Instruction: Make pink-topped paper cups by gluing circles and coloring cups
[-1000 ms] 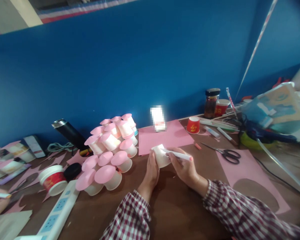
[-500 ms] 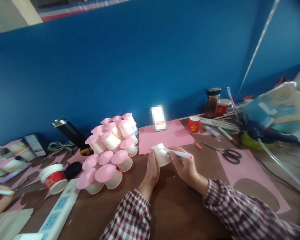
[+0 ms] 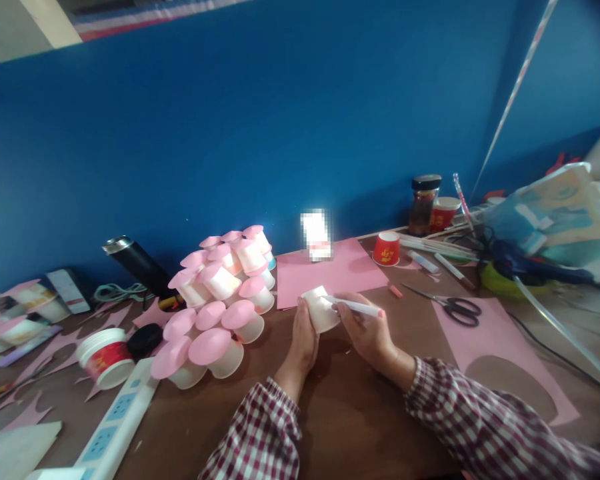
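Note:
My left hand point(image 3: 306, 339) is closed around the left side of a white paper cup point(image 3: 324, 315), which it holds tilted above the brown table. In my right hand point(image 3: 373, 337) is a white marker point(image 3: 359, 307) with a pink end, gripped like a pen. The marker's tip meets the cup's side, though any mark there is too small to make out. A small pink marker cap point(image 3: 395, 291) lies on the table to the right. Left of my hands stand several upturned paper cups point(image 3: 226, 360) topped with pink paper discs point(image 3: 210, 347).
Pink paper sheets point(image 3: 330, 273) lie behind the cup. Scissors point(image 3: 461, 310) rest partly on a cut pink sheet point(image 3: 500, 333). Nearby are a red cup point(image 3: 387, 249), a jar point(image 3: 424, 207) and loose markers point(image 3: 423, 262). A power strip point(image 3: 117, 420), stacked cups point(image 3: 105, 358) and a black flask point(image 3: 139, 265) sit left.
Another person's hand with a marker has left the view at the lower left. My hands, the cup and my marker keep nearly the same pose; the view shifts slightly.

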